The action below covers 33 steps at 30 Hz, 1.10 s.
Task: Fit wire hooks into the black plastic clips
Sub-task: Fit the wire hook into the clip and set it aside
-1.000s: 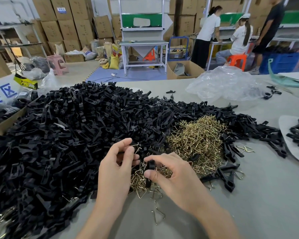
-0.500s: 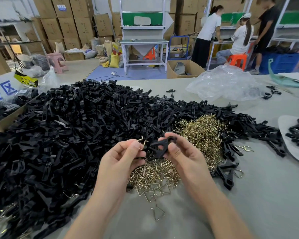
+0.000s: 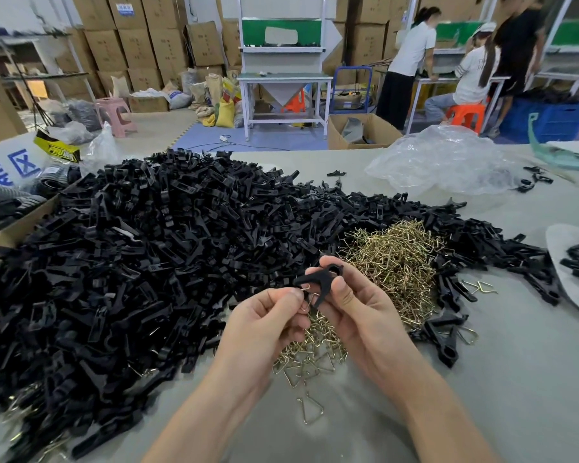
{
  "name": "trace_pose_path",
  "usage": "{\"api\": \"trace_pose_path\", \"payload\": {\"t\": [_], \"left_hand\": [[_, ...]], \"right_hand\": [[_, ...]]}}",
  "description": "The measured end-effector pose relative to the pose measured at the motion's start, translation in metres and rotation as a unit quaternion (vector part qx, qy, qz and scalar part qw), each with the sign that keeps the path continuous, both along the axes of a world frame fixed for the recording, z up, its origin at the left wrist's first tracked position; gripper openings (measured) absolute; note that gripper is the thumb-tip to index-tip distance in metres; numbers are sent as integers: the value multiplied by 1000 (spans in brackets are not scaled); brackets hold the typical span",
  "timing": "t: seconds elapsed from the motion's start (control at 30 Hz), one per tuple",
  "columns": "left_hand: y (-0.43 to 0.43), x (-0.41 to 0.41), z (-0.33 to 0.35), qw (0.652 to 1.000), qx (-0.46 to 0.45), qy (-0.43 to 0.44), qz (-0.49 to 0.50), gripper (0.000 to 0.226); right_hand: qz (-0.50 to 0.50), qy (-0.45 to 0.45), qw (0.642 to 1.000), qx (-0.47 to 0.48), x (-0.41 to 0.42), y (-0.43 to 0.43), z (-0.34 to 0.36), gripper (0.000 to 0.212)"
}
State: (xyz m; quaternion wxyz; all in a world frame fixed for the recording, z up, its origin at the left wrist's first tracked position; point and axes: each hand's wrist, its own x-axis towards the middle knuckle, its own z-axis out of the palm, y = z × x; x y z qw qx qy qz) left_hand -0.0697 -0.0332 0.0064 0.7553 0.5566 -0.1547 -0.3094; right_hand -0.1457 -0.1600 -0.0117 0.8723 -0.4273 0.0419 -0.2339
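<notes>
Your left hand [image 3: 264, 324] pinches a wire hook [image 3: 306, 300] between the thumb and curled fingers. Your right hand [image 3: 358, 315] grips a black clip [image 3: 318, 282] between thumb and forefinger. Hook and clip touch where the clip forks, but it is not clear whether the wire is seated in the plastic. You hold both above the near left edge of the hook heap [image 3: 395, 259], the brass-coloured mound on the grey table [image 3: 515, 379].

Nearer to you than the hook heap, one lone hook [image 3: 310, 409] lies flat on the table between your forearms. Under your hands, the heap's near fringe thins out into scattered triangles of wire.

Just right of the hook heap's near end lie a few fitted clips [image 3: 447, 332], with wire showing at their ends.

Left of the hook heap, and wrapping round behind it, spreads the big clip pile [image 3: 147, 248], loose black parts many layers deep. At that pile's left edge, well away from the heap, sits a cardboard box [image 3: 10, 232].

Far right of the hook heap, a pale sheet [image 3: 562, 248] carries more black clips.

Beyond the hook heap, towards the table's far right, a crumpled clear plastic bag [image 3: 442, 162] rests on the table.

Past the table, behind the heap, stands a white workbench [image 3: 283, 78] in front of stacked cartons, and three people are at another bench further right.
</notes>
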Motion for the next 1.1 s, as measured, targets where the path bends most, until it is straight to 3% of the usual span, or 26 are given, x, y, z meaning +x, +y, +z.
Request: {"api": "trace_pose_path", "payload": {"t": [0.33, 0.63, 0.8, 1.1], "left_hand": [[-1, 0, -4, 1000, 2, -3, -7, 23], [-1, -4, -8, 985, -48, 147, -82, 16], [-4, -5, -12, 987, -41, 143, -57, 15], [-3, -8, -14, 984, -85, 90, -130, 10]], "right_hand": [[-18, 22, 1000, -5, 2, 1, -1, 25], [-17, 28, 995, -92, -1, -1, -6, 30], [-30, 40, 990, -135, 0, -1, -8, 31], [5, 10, 1000, -6, -2, -3, -5, 25]]}}
